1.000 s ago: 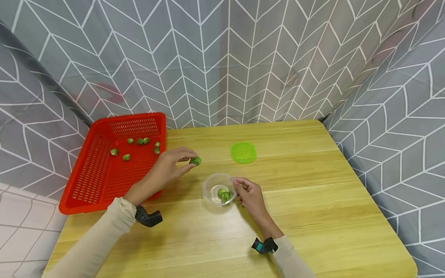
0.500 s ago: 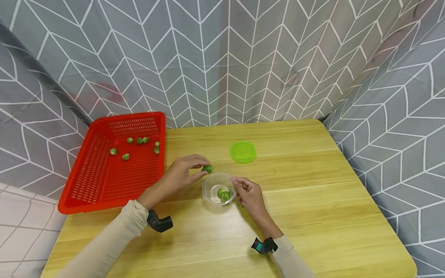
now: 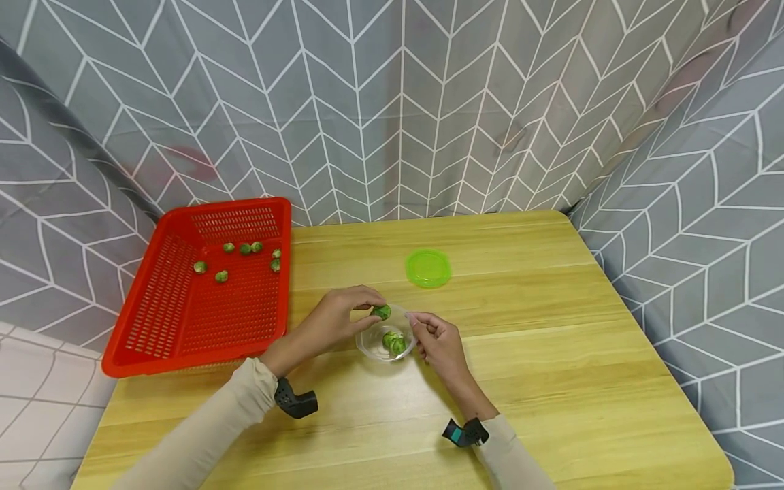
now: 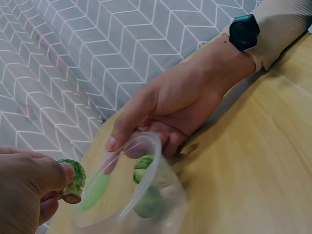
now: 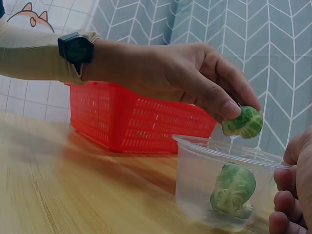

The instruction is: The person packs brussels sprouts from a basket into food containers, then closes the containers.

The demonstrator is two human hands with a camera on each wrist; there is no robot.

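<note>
Between thumb and fingertips my left hand [image 3: 343, 314] pinches a Brussels sprout [image 5: 243, 122], held just above the rim of a clear plastic tub [image 5: 200, 180]. Inside the tub lie Brussels sprouts [image 5: 233, 191], stacked close together at the bottom. My right hand [image 3: 439, 340] grips the tub's rim on its right side, thumb at the top edge and the other fingers curled by the outer wall. In the left wrist view, the held sprout [image 4: 73, 181] shows its brown cut end.
A red perforated basket [image 3: 202, 327] stands at the left of the wooden table [image 3: 551, 327], with several Brussels sprouts [image 3: 222, 276] spread inside it. Behind the tub lies a green lid [image 3: 428, 268]. A grey patterned curtain [image 3: 380, 109] hangs along the table's back edge.
My left hand has carried the sprout rightward and toward me, from beside the basket to over the tub. The right hand and the tub have stayed in place.
</note>
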